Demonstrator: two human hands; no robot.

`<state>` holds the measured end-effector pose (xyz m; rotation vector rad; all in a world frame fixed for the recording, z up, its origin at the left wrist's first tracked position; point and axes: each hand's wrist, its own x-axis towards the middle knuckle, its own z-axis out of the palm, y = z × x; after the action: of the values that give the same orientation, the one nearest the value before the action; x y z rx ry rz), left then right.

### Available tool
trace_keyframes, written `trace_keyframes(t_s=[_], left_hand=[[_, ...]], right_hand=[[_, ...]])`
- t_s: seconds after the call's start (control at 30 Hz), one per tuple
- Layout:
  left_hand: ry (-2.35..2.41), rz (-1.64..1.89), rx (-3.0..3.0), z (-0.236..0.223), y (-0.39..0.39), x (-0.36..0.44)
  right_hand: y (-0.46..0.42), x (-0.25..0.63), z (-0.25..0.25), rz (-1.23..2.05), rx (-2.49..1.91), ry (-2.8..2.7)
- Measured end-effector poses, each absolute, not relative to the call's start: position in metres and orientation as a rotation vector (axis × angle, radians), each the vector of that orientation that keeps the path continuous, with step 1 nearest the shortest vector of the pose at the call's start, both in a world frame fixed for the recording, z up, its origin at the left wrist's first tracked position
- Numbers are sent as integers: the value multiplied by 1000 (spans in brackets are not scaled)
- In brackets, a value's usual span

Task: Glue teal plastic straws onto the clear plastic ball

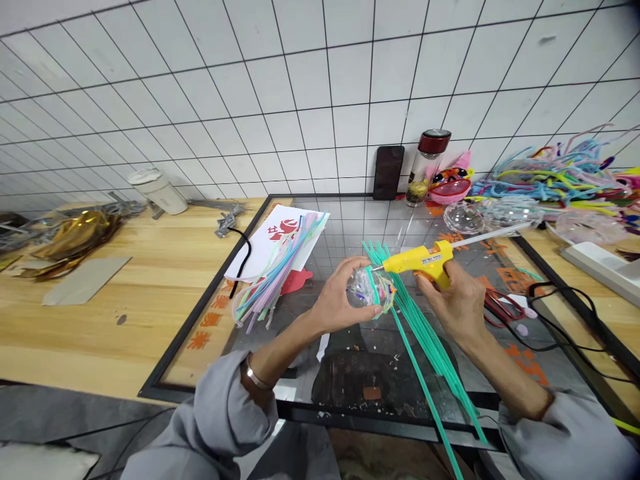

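We have a tiled wall [350,80] up top, glass tabletop [340,227] below. Centre: left hand [334,297], fingers clamped round a clear ball [361,288] with a green strip. Right of centre: right hand [460,297], fingers wrapped on a yellow glue gun [420,262], nozzle at the strip; contact, we can't tell. Green stems [425,333] run centre to lower right. Pastel stems [277,280] overlap paper [257,243] left of centre.

Green stems [427,340] obstruct the glass top [345,223]; the wooden table [150,307] leftward has room.
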<state>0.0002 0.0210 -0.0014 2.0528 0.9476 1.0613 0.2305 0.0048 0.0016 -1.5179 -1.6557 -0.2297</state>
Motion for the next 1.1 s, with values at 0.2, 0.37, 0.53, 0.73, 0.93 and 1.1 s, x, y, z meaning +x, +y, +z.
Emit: trace_keyframes(t_s=[0.2,0.37,0.53,0.73,0.93,1.1], left_hand=[[959,1059,2059,-2,21,0],[947,1059,2074,-2,22,0],[952,1061,2078,-3,22,-1],[933,1070,2089,-4,22,-1],[934,1060,2082,-3,21,-1],[929,1067,2079,-3,22,-1]], right_hand=[[5,233,-1,-294,-1490,-1671],[5,237,-3,-327,-1461,-1715],[5,238,-2,-350,-1458,-1723],[4,238,1,-350,-1449,-1732],[4,239,1,-399,-1457,-1740],[4,240,1,-463,-1424,-1763]])
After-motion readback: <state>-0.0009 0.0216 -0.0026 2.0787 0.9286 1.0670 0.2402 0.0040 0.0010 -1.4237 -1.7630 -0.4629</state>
